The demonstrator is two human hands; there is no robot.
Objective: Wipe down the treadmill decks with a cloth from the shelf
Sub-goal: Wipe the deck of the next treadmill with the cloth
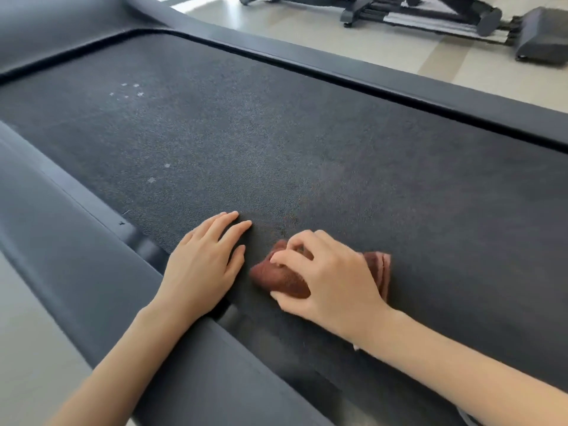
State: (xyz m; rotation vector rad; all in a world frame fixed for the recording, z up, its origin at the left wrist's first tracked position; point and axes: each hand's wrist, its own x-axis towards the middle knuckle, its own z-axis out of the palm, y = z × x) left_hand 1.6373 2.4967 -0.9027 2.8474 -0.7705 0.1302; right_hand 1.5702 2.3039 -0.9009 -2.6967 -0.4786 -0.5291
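On the dark treadmill belt [276, 133], near its near side rail [76, 256], the right hand [325, 272] grips a bunched reddish-brown cloth [276, 278], fingers curled over it and pressing it to the belt. Just beside it, the left hand [206, 259] rests flat, fingers straight, holding nothing. Small pale specks [132, 90] dot the belt farther off.

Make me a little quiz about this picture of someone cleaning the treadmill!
1. True or false: the left hand grips the brown cloth.
2. What is the right hand doing? A) lying flat B) gripping the brown cloth C) pointing up
3. Fill in: white specks dot the treadmill ___.

Key: 1 false, it rests flat; 2 B; 3 belt.
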